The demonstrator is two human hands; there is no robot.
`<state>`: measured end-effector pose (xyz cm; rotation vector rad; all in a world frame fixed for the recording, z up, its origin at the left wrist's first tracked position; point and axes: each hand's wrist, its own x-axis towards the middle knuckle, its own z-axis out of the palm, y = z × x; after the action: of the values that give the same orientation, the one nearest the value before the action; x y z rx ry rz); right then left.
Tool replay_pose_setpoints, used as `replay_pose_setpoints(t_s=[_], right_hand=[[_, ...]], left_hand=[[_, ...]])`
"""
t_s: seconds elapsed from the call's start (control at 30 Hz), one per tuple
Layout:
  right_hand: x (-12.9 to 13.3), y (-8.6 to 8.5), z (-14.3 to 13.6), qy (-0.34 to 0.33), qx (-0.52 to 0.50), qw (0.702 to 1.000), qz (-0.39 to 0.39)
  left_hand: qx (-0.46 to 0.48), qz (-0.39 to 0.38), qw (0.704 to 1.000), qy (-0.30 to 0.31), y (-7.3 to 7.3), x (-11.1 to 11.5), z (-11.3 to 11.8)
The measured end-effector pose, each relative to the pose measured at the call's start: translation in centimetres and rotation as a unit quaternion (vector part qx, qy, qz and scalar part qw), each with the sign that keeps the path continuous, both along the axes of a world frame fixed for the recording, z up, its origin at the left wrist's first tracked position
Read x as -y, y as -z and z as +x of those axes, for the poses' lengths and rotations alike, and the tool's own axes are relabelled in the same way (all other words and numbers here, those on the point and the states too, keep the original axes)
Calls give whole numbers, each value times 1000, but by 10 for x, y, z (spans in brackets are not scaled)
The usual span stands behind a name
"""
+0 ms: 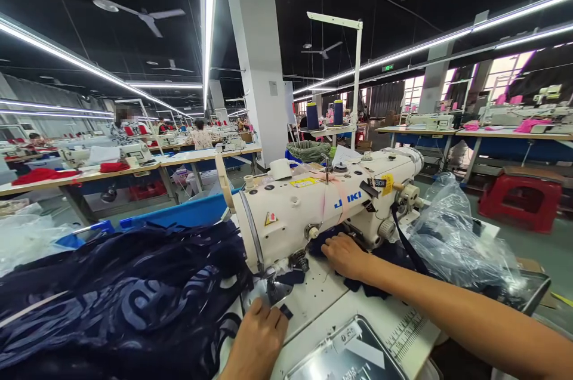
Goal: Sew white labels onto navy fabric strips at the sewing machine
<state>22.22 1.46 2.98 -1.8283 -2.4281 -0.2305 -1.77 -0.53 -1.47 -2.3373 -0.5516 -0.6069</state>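
Note:
A white sewing machine (pixel 286 213) fills the middle, its needle and presser foot (pixel 271 287) at the left end. My left hand (pixel 264 332) is just in front of the presser foot, fingers curled together. A small end of dark fabric (pixel 286 311) sticks out beside its fingers; their tips are hidden. Under the machine's arm, my right hand (pixel 347 255) is closed on navy fabric (pixel 329 240), with more of it bunched below the wrist. A large heap of navy fabric with glossy swirl patterns (pixel 147 302) lies left of the needle.
At front stands a shiny metal tin (pixel 353 356). Clear plastic bags (pixel 461 237) lie right of the machine. A red stool (pixel 519 198) is farther right. Two navy thread cones (pixel 312 116) stand behind the machine, by a pillar (pixel 259 58). Other sewing tables line the room.

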Motion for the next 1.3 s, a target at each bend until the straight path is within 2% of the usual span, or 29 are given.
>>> replay_pose_setpoints(t_s=[0.2, 0.37, 0.43, 0.57, 0.63, 0.93, 1.0, 1.07, 1.17, 1.23, 1.3], right_hand=[[10, -7, -3, 8, -99, 995, 33], [22, 1, -11, 5, -221, 975, 28], [24, 7, -13, 13, -301, 953, 28], [28, 15, -13, -11, -487, 873, 22], [32, 15, -13, -23, -505, 863, 26], [48, 10, -18, -47, -449, 890, 57], [51, 10, -19, -76, -419, 901, 85], [53, 11, -22, -137, -348, 917, 135], [51, 13, -30, -244, -159, 937, 195], [46, 14, -38, -286, -48, 940, 181], [39, 15, -45, -293, -8, 947, 133]], left_hand=[[-20, -17, 999, -20, -1, 2, -2], [-13, -5, 1000, -16, 0, 0, -2], [4, 8, 1000, -3, -1, -1, -2], [19, 8, 1000, 9, -5, 0, 0], [22, 9, 1000, 15, -6, 0, 0], [27, 19, 999, 18, -3, -2, -3], [28, 18, 999, 17, -3, -2, -2], [23, 11, 1000, 15, -4, -1, -2], [8, 3, 1000, 7, -6, 2, -1], [-15, -7, 1000, -11, -7, 5, 0], [-39, -18, 999, -32, -7, 7, 0]])
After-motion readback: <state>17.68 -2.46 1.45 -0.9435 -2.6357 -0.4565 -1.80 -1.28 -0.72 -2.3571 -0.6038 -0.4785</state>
